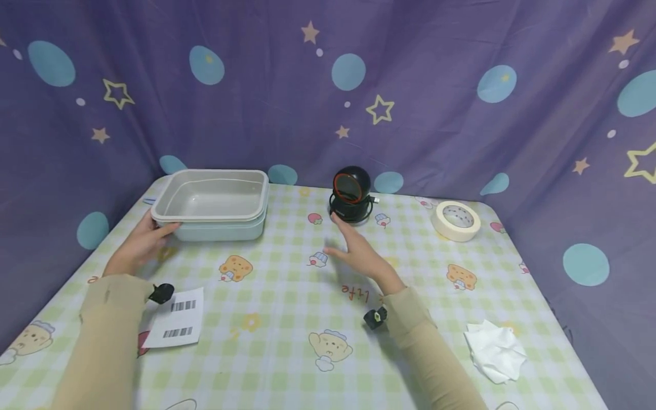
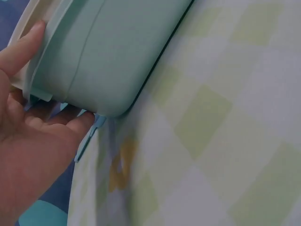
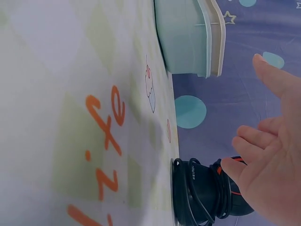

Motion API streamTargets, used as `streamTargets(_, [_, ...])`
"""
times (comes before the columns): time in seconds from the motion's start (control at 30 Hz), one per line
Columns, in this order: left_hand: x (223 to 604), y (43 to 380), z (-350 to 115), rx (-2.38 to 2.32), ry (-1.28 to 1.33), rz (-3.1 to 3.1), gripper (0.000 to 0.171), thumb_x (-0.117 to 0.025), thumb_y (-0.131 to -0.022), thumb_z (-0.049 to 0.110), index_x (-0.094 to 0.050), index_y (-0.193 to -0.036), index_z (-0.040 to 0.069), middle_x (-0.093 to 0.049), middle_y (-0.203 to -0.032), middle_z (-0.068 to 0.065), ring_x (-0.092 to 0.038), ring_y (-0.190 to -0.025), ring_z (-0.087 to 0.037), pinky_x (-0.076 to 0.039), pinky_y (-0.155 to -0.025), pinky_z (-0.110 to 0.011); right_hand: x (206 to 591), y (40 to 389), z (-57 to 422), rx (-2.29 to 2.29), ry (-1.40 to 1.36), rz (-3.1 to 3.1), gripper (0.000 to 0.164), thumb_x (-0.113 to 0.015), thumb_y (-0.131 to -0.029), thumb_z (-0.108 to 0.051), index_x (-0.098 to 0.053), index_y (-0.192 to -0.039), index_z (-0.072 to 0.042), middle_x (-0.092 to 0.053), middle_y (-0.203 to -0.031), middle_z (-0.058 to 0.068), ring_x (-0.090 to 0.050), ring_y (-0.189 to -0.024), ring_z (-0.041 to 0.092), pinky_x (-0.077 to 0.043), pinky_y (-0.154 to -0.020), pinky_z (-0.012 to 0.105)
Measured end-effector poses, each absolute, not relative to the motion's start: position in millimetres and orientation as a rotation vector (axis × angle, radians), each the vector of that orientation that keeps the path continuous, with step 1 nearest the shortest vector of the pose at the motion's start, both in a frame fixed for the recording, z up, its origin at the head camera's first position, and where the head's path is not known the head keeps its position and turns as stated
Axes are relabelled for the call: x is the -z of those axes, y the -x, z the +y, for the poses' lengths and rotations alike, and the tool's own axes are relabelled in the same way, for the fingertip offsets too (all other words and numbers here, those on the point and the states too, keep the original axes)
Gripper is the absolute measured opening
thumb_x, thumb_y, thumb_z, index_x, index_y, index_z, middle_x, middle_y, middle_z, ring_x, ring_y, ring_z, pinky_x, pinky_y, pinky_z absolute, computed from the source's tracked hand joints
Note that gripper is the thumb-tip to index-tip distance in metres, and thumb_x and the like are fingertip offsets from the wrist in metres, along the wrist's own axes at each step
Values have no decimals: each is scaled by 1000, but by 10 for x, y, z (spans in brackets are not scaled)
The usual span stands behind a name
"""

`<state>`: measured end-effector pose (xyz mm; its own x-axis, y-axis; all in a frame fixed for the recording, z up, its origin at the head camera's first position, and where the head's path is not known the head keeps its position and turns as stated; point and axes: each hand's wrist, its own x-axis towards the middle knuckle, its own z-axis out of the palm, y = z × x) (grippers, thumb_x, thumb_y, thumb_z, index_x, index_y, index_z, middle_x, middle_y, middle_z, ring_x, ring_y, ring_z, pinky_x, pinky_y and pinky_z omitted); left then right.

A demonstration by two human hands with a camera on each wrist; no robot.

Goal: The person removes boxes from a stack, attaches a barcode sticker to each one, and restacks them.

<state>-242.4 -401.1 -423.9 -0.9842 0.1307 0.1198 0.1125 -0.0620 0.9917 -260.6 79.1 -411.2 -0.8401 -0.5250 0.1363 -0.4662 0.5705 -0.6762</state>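
Observation:
At the back left of the table is a pale green plastic container (image 1: 225,230) with a light grey tray (image 1: 210,193) set in its top. My left hand (image 1: 140,245) grips its near left corner. In the left wrist view the thumb lies over the rim and the other fingers curl at the side, by a blue flap (image 2: 87,141). My right hand (image 1: 361,253) is over the middle of the table, fingers extended and holding nothing. Beyond its fingertips stands a round black device (image 1: 352,191) with an orange ring and a cable wound round its base.
A roll of masking tape (image 1: 456,221) lies at the back right. A crumpled white tissue (image 1: 495,351) is near the right front. Beside the left forearm lies a white sheet with barcodes (image 1: 176,319). A purple curtain (image 1: 287,114) hangs behind the checked tablecloth (image 1: 277,353).

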Motion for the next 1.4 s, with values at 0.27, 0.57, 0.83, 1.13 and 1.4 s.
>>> streamTargets(0.27, [4225,2417,-3898,-2247,-312,2126,72,-49,-97,-4,-9,-154,12,-37,-130,10,-48,-108,8,-43,-88,-6,4103,2595,769,1159,854,2704,85,-65,-93,-34,-12,-156,-13,-24,-161,6,-22,-149,27,-21,-122,45])
streamTargets(0.57, [4156,2354,-3682,-2113,-204,2222,81,-55,-96,1,-3,-156,14,-35,-132,10,-43,-108,6,-42,-87,-4,4073,2570,744,1176,876,2713,86,-66,-92,-35,-13,-156,-14,-27,-160,7,-24,-148,28,-22,-121,47])
streamTargets(0.83, [4132,2257,-3445,-1968,-152,2345,82,-59,-96,9,-4,-156,16,-36,-127,14,-40,-109,3,-43,-85,-5,4043,2525,738,1226,888,2704,84,-67,-91,-31,-17,-155,-10,-32,-158,8,-29,-146,28,-25,-120,46])
streamTargets(1.13, [4051,2112,-3063,-1773,-36,2431,89,-59,-97,23,9,-155,16,-7,-159,-23,-17,-143,-40,-27,-118,-46,4051,2518,719,1308,899,2640,81,-68,-91,-27,-21,-154,-9,-34,-157,10,-33,-145,24,-32,-117,41])
streamTargets(1.4, [4025,1978,-2781,-1806,-50,2417,89,-58,-97,14,10,-153,9,-6,-159,-25,-12,-145,-45,-16,-118,-59,4057,2487,718,1396,874,2574,79,-69,-90,-25,-23,-153,-8,-36,-156,10,-35,-144,23,-33,-117,38])
